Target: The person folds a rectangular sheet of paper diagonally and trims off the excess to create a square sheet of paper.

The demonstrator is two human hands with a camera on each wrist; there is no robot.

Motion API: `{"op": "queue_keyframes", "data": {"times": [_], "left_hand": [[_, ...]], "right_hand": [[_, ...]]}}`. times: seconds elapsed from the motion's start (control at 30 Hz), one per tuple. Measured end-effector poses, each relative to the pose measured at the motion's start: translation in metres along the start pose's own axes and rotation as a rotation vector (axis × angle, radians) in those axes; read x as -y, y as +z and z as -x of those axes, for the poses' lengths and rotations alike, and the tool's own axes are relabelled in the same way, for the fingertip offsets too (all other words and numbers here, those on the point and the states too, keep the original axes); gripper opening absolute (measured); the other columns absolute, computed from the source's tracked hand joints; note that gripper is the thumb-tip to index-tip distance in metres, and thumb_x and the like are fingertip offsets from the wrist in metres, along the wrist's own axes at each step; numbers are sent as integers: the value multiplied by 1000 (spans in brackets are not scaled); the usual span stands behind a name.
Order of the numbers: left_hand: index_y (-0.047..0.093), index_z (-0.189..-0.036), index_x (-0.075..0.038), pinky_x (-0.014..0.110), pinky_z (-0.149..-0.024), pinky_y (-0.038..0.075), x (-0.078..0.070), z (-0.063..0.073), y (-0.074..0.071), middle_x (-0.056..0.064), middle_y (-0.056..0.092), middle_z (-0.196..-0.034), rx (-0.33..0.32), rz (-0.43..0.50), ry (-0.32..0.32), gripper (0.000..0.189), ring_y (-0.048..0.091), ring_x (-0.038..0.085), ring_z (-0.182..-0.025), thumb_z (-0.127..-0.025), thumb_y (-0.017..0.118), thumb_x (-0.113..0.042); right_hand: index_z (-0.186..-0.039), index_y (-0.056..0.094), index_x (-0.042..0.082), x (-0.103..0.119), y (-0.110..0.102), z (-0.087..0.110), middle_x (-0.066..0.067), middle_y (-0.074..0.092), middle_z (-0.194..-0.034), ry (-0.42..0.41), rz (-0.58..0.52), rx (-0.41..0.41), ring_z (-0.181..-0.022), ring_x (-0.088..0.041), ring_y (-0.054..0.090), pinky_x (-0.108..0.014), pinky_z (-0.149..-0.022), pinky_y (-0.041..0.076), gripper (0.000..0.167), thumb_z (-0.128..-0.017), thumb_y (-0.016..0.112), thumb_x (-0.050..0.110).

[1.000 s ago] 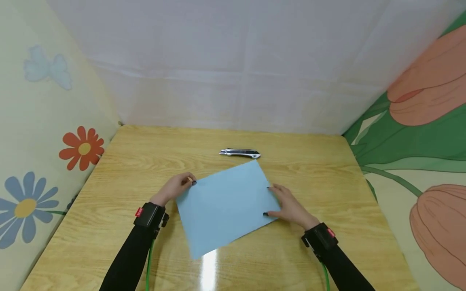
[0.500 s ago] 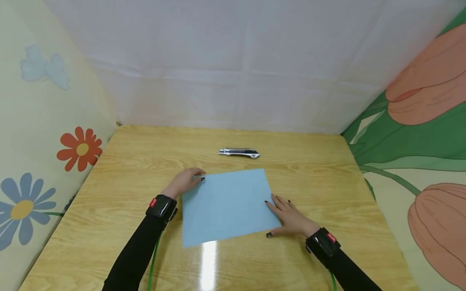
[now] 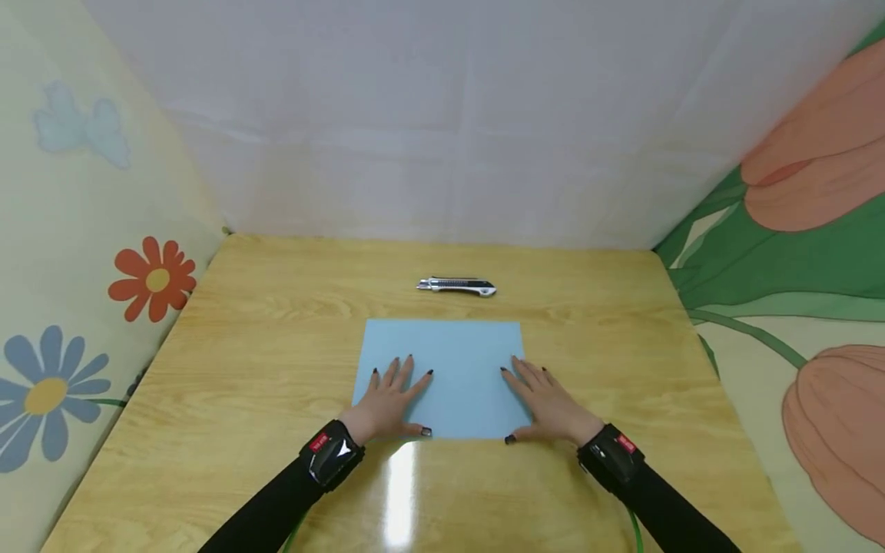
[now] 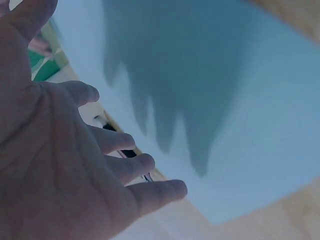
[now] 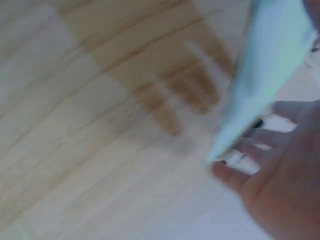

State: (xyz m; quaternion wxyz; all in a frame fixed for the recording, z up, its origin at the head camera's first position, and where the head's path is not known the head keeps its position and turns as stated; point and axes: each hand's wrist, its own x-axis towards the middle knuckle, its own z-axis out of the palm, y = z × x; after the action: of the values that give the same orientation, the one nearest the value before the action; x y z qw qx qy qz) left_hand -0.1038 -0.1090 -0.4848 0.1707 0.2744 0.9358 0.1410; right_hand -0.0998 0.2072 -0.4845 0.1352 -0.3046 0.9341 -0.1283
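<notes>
A light blue sheet of paper (image 3: 463, 346) lies flat on the table, its far edge roughly parallel to the table's back edge. Over its near left corner my left hand (image 3: 387, 405) is spread, fingers straight and pointing away from me. In the left wrist view that palm (image 4: 60, 155) shows beside the sheet, and the hand's shadow falls on the blue surface. My right hand (image 3: 553, 407) lies at the sheet's right edge, fingers extended, index fingertip over the paper and thumb by the near right corner. The right wrist view is blurred.
Beyond the sheet a utility knife (image 3: 456, 286) with a silver and black body lies crosswise. The wood-grain table (image 3: 276, 322) meets a white cloth (image 3: 442, 184) at the back. Flower-printed panels stand left and right. A light reflection shines near the front.
The paper has turned from slanted to square with the table. My left hand has let go of its far left edge and come down to the near left corner; my right hand's fingers have straightened.
</notes>
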Motion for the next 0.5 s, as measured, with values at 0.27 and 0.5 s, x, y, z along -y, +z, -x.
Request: {"op": "queue_keyframes", "data": {"times": [0.27,0.5], "left_hand": [[32,-147,-11,62,-106,19,-17,1,2,31,13,-150,28,-37,-31,87,14,46,-137,-79,70,-49],[35,-145,-10,64,-104,22,-20,2,9,32,16,-148,-17,-67,-43,91,15,49,-136,-74,72,-53]], "right_hand": [[-149,26,8,-18,-2,-19,-18,15,-154,-164,75,53,-141,-35,15,-57,-109,16,108,-67,72,61],[-143,39,9,-24,5,-22,-17,30,-150,-205,115,-60,-135,-34,29,-54,-107,25,90,-73,69,57]]}}
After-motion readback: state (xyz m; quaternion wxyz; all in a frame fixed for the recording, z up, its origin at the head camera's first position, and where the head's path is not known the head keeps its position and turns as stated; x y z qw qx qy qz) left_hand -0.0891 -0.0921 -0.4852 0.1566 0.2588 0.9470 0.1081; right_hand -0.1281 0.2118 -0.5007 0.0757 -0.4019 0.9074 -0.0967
